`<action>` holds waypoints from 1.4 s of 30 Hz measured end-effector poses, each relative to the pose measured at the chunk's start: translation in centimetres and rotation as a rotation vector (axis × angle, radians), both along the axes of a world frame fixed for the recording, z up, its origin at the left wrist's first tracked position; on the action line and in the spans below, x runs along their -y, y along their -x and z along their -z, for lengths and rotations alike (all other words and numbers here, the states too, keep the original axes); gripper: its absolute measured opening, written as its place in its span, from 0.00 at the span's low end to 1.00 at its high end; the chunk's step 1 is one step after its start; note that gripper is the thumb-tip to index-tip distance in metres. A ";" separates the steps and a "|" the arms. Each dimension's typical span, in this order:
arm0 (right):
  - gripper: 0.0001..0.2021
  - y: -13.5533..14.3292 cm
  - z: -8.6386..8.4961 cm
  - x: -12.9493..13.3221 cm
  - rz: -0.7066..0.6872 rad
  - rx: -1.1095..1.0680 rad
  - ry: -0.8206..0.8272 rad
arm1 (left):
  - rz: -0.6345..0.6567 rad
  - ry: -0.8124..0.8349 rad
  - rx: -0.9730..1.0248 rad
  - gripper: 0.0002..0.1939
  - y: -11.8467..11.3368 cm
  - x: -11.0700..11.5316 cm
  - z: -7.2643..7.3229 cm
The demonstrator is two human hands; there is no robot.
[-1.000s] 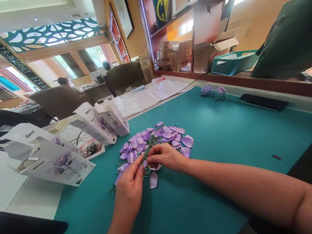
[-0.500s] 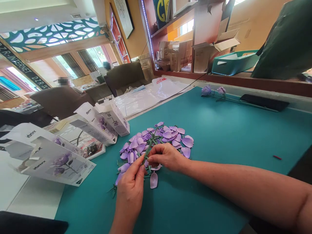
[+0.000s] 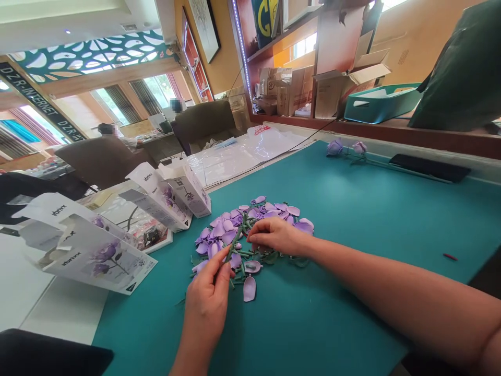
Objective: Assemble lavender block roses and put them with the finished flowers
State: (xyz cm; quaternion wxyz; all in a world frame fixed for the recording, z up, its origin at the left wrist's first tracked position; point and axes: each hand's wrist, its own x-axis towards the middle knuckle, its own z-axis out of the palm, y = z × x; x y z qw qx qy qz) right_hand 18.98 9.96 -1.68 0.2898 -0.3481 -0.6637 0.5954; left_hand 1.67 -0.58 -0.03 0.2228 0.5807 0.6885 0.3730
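Note:
My left hand (image 3: 207,300) pinches the lower end of a green plastic flower stem (image 3: 236,239) between thumb and fingers. The stem slants up and away, its branched top lying in view over a heap of purple petal pieces (image 3: 224,230). To the right of the stem, apart from it, my right hand (image 3: 281,237) hovers at the heap with fingertips pressed together; whatever may be between them is hidden. Green leaf pieces (image 3: 270,257) show beneath that hand. A pale petal (image 3: 249,289) lies at the near edge of the heap.
Open white boxes with rose pictures (image 3: 105,261) stand at the left. Two finished purple roses (image 3: 335,148) lie near a black flat object (image 3: 429,167) at the far right. A small dark red piece (image 3: 450,256) rests on the green mat (image 3: 352,308).
My right hand has let go of the stem and moved slightly up and right, off it. My left hand keeps its hold. The view has shifted a little.

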 end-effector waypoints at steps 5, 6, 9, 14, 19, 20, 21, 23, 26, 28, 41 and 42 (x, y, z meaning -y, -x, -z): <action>0.06 -1.6 -1.1 -1.1 0.134 0.297 -0.305 | -0.044 -0.029 -0.051 0.23 0.6 -0.2 -0.3; 0.07 -1.9 -1.4 -1.2 0.155 0.356 -0.376 | -0.060 -0.028 -0.057 0.24 0.7 -0.2 -0.3; 0.07 -2.4 -2.1 -1.1 0.202 0.495 -0.509 | -0.083 0.009 -0.054 0.25 0.9 -0.1 -0.5; 0.08 -2.5 -2.0 -1.0 0.208 0.605 -0.604 | -0.116 -0.001 -0.040 0.24 0.9 -0.1 -0.5; 0.08 -2.2 -1.5 -1.0 0.162 0.648 -0.653 | -0.077 -0.026 -0.105 0.22 0.9 -0.2 -0.6; 0.09 -2.2 -1.5 -1.0 0.150 0.653 -0.651 | -0.081 -0.035 -0.096 0.21 0.9 -0.2 -0.5; 0.09 -2.1 -1.5 -0.9 0.139 0.658 -0.647 | -0.088 -0.046 -0.082 0.20 0.8 -0.2 -0.5; 0.09 -2.0 -1.5 -0.9 0.133 0.666 -0.641 | -0.107 -0.074 -0.054 0.19 0.6 -0.1 -0.4; 0.09 -2.0 -1.4 -0.9 0.120 0.668 -0.646 | -0.108 -0.090 -0.044 0.19 0.5 -0.1 -0.3; 0.09 -2.1 -1.3 -1.0 0.103 0.661 -0.659 | -0.091 -0.078 -0.058 0.19 0.7 -0.2 -0.2; 0.08 -1.2 0.1 0.0 -0.130 0.762 -0.804 | -0.110 -0.063 -0.124 0.20 0.7 -0.1 -0.5; 0.09 -1.1 0.2 0.0 -0.140 0.763 -0.823 | -0.102 -0.063 -0.125 0.20 0.7 -0.1 -0.5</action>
